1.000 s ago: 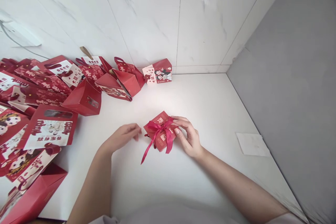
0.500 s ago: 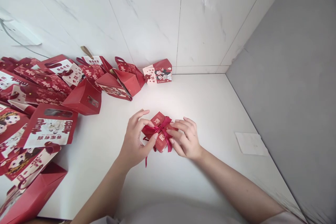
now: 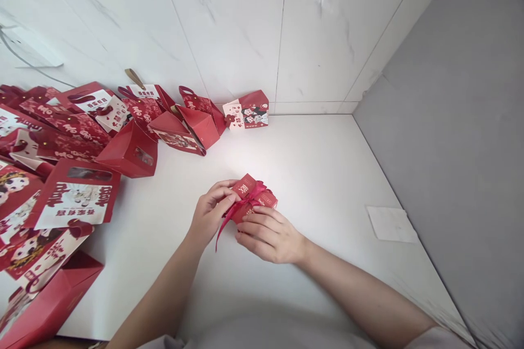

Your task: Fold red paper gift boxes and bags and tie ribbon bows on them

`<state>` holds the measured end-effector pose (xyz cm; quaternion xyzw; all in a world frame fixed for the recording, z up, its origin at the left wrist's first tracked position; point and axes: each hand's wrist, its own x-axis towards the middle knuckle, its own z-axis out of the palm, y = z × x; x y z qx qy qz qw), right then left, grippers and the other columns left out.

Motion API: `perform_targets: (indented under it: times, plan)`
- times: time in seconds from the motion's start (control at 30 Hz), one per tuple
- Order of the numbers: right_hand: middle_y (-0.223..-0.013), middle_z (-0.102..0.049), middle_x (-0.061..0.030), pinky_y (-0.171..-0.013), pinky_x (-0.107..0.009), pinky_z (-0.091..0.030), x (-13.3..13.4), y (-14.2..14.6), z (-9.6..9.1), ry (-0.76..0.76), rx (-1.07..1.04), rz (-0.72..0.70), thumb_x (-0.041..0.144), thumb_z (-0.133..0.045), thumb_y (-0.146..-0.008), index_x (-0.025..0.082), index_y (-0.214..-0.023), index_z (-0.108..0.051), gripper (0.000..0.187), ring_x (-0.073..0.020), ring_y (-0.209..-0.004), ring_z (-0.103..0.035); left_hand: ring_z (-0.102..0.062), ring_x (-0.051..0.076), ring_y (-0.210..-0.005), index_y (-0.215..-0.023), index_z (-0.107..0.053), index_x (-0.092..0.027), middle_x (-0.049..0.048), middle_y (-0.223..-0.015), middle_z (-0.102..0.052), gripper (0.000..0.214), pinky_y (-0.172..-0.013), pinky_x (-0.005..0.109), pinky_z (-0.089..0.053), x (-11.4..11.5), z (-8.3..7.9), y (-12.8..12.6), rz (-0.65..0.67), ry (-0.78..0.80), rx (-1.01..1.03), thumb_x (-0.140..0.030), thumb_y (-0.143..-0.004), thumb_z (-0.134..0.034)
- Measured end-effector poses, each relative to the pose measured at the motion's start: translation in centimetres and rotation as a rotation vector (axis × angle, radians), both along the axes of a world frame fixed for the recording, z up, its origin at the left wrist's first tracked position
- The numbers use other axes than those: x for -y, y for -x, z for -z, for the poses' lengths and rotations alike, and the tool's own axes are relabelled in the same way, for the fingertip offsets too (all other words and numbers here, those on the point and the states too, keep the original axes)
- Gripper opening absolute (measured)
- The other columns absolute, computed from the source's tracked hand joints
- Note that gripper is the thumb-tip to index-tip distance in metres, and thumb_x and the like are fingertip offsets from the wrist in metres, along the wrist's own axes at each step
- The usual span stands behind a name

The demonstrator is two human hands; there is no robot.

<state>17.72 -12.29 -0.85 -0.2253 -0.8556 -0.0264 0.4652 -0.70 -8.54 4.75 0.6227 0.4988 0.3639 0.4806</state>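
A small red gift box (image 3: 254,193) tied with a red ribbon (image 3: 229,217) rests on the white table (image 3: 311,169) in front of me. My left hand (image 3: 210,211) grips the box's left side, fingers curled round it near the bow. From the near side, my right hand (image 3: 268,234) covers the front of the box, its fingers pressed against it. A loose ribbon tail hangs down between my two hands.
A heap of red gift bags and boxes (image 3: 77,147) fills the table's left side. One red-and-white box (image 3: 248,112) stands by the marble wall (image 3: 229,27). A white paper slip (image 3: 391,223) lies at the right, by the grey wall (image 3: 458,136).
My left hand came in from the left and took hold of the box. My right hand shifted from the box's right side to its near side. The box moved slightly away from me.
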Motion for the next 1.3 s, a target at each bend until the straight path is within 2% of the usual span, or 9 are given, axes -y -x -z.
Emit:
perform_targets:
  times: [0.1, 0.2, 0.3, 0.43, 0.5, 0.6, 0.83, 1.13, 1.3]
  plan:
    - [-0.11, -0.071, -0.002, -0.106, -0.036, -0.047, -0.2, -0.2, 0.2, -0.062, 0.015, -0.004, 0.018, -0.063, -0.086, 0.025, -0.112, -0.061, 0.027, -0.0164, -0.109, -0.063, -0.056, 0.023, -0.112, -0.083, -0.062, -0.019, 0.0081, -0.12, -0.059, 0.017, -0.09, 0.033, -0.046, -0.1, -0.2, 0.3, -0.05, -0.093, -0.052, -0.032, -0.089, -0.053]
    - [-0.115, -0.069, -0.0037, -0.113, -0.046, -0.036, -0.4, -0.9, 0.5, -0.044, -0.019, 0.06, 0.028, -0.06, -0.088, 0.025, -0.116, -0.058, 0.028, -0.0203, -0.115, -0.06, -0.057, 0.016, -0.081, -0.081, -0.055, -0.02, 0.0026, -0.086, -0.061, 0.014, -0.073, 0.026, -0.045, 0.6, -1.0, 0.5, -0.149, -0.294, -0.303, -0.033, -0.086, -0.058]
    - [-0.122, -0.064, -0.0059, -0.114, -0.056, -0.027, -0.9, -1.7, 0.8, 0.103, -0.133, 0.173, 0.032, -0.054, -0.089, 0.028, -0.122, -0.052, 0.033, -0.0257, -0.12, -0.057, -0.042, 0.011, -0.055, -0.073, -0.049, -0.021, -0.0041, -0.06, -0.047, 0.024, -0.055, 0.023, -0.037, 1.7, -1.9, 0.4, -0.072, -0.297, -0.529, -0.038, -0.082, -0.063]
    - [-0.121, -0.059, -0.0104, -0.105, -0.059, -0.037, -1.7, -2.4, 0.9, 0.392, -0.404, 0.325, 0.025, -0.05, -0.091, 0.025, -0.117, -0.05, 0.026, -0.0281, -0.12, -0.053, -0.044, 0.01, -0.054, -0.076, -0.05, -0.022, -0.0041, -0.063, -0.052, 0.02, -0.056, 0.023, -0.038, 2.5, -2.2, -0.3, -0.036, -0.308, -0.679, -0.038, -0.085, -0.058]
    - [-0.12, -0.057, -0.0101, -0.102, -0.057, -0.04, -1.9, -2.7, 1.0, 0.44, -0.45, 0.351, 0.021, -0.048, -0.092, 0.025, -0.112, -0.053, 0.021, -0.0278, -0.12, -0.053, -0.046, 0.01, -0.054, -0.081, -0.052, -0.022, -0.0039, -0.064, -0.054, 0.014, -0.057, 0.023, -0.039, 2.5, -2.0, -0.5, -0.039, -0.292, -0.66, -0.035, -0.088, -0.053]
    - [-0.12, -0.058, -0.0079, -0.104, -0.057, -0.038, -1.9, -2.8, 1.1, 0.376, -0.38, 0.331, 0.019, -0.049, -0.091, 0.027, -0.109, -0.058, 0.021, -0.028, -0.116, -0.054, -0.049, 0.011, -0.058, -0.084, -0.054, -0.022, -0.0021, -0.07, -0.056, 0.012, -0.056, 0.022, -0.041, 2.1, -1.5, -0.6, -0.053, -0.275, -0.563, -0.033, -0.089, -0.051]
    - [-0.127, -0.057, -0.007, -0.101, -0.054, -0.042, -1.8, -2.7, 1.2, 0.324, -0.307, 0.327, 0.02, -0.049, -0.091, 0.031, -0.123, -0.056, 0.035, -0.0288, -0.117, -0.054, -0.047, 0.01, -0.06, -0.082, -0.057, -0.02, -0.0007, -0.073, -0.06, 0.02, -0.057, 0.022, -0.04, 1.8, -2.1, -0.5, -0.027, -0.18, -0.385, -0.033, -0.093, -0.047]
    - [-0.157, -0.026, -0.01, -0.107, -0.056, -0.039, -2.0, -2.9, 1.0, 0.504, -0.249, 0.171, 0.033, -0.041, -0.097, 0.025, -0.141, -0.043, 0.045, -0.0322, -0.141, -0.031, -0.045, 0.008, -0.046, -0.076, -0.058, -0.02, -0.0042, -0.056, -0.053, 0.027, -0.044, 0.019, -0.037, 2.0, -2.5, -0.1, 0.043, 0.158, -0.237, -0.04, -0.092, -0.051]
    - [-0.153, -0.035, -0.0087, -0.102, -0.047, -0.045, -2.2, -3.0, 0.6, 0.55, -0.229, 0.114, 0.034, -0.039, -0.099, 0.027, -0.132, -0.053, 0.037, -0.0272, -0.132, -0.046, -0.048, 0.007, -0.041, -0.069, -0.055, -0.017, -0.0022, -0.058, -0.059, 0.035, -0.044, 0.02, -0.04, 1.7, -2.5, 0.1, 0.111, 0.345, -0.105, -0.042, -0.092, -0.05]
